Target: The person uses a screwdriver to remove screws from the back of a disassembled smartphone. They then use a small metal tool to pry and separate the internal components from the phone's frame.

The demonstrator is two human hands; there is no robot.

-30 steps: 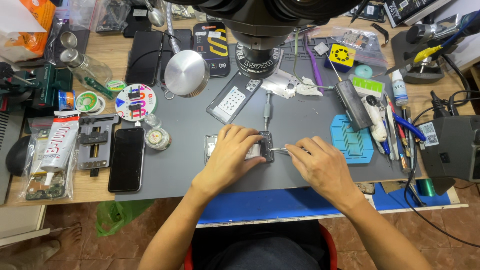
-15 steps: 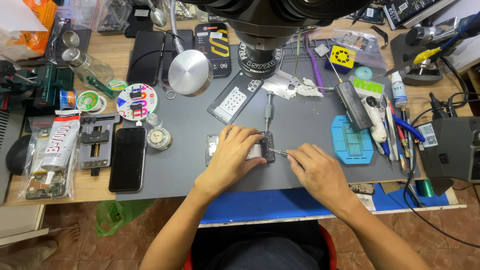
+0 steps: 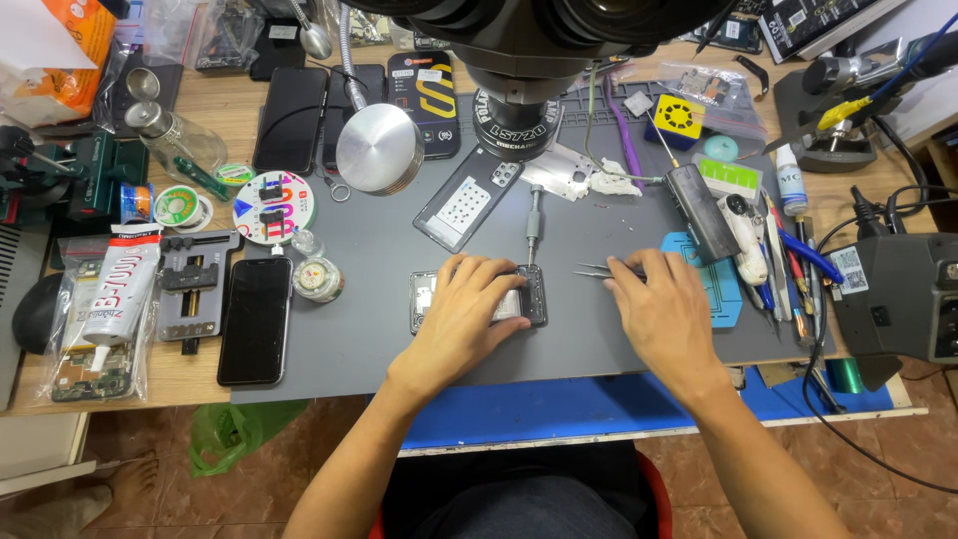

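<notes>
Resting flat on the grey mat (image 3: 399, 329), the left hand (image 3: 469, 309) covers an opened phone (image 3: 529, 295), fingers spread and pressed on it rather than closed around it. The phone lies near the middle of the mat, just below the microscope (image 3: 524, 60), and only its right edge and a pale strip at its far left show past the knuckles. The right hand (image 3: 664, 309) has drawn away to the right since half a second ago, when its tweezers (image 3: 604, 269) touched the phone's edge. Now they are clear of it, tips pointing left, which suggests a pause in the picking. That hand lies palm down over the tweezers' handles; whether the fingers pinch them I cannot tell. A screwdriver (image 3: 534, 225) lies just beyond the phone. What sits under the left palm is hidden, and the microscope head blocks the far middle of the bench.
</notes>
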